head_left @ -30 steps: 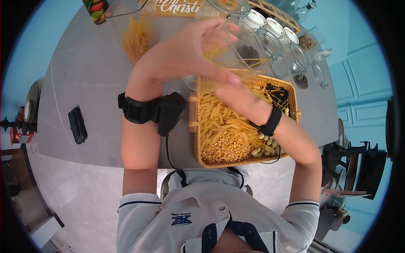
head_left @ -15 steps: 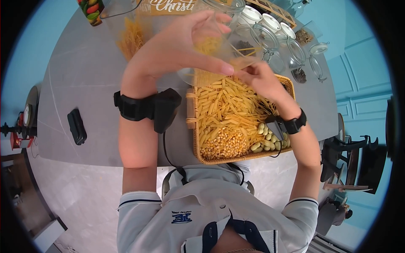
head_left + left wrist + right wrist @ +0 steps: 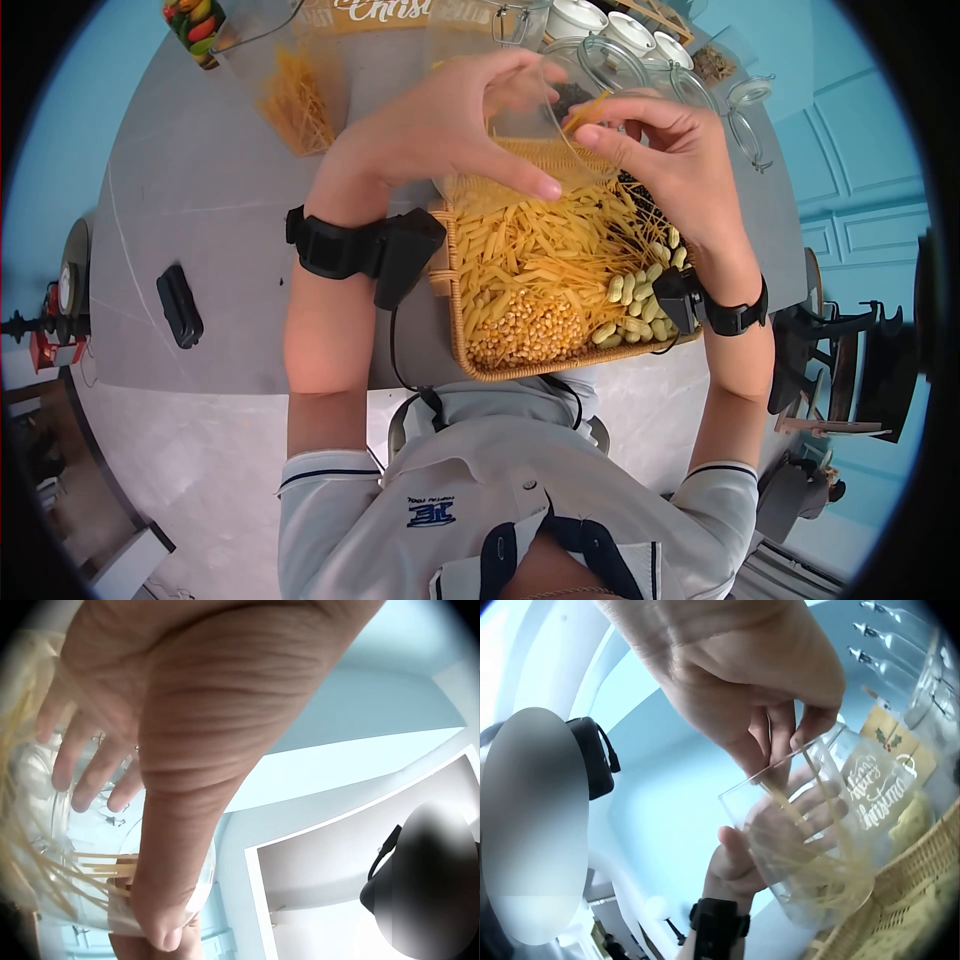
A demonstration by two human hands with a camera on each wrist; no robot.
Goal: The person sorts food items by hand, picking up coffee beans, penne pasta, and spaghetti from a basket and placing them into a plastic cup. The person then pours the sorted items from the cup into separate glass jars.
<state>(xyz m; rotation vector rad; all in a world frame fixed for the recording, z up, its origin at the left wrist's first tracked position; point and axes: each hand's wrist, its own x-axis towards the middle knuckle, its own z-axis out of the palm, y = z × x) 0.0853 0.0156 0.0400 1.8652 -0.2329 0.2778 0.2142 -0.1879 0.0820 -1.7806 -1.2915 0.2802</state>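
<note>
In the head view my left hand [image 3: 450,130] holds a clear container [image 3: 802,900] tilted above the far side of a wicker basket [image 3: 457,320]. Thin yellow pasta strands lie inside the container, fanned out in the right wrist view. At the container's mouth, my right hand [image 3: 675,155] pinches a few pasta strands [image 3: 588,113] between thumb and fingers. My left thumb [image 3: 161,900] wraps one side of the container, with the other fingers across from it. The basket below bears penne [image 3: 530,240], corn kernels [image 3: 530,330], peanuts [image 3: 640,305] and dark beans.
Left of the basket stands another clear container with pasta strands [image 3: 298,100]. A black case [image 3: 180,305] lies on the grey table [image 3: 235,250]. Glass clip-top jars, white lidded jars [image 3: 630,32] and a Christmas sign [image 3: 390,12] line the far side.
My right hand came out from behind the container, drew back to its rim, then rose to the right with strands pinched. My left hand kept its hold on the container, shifting only slightly.
</note>
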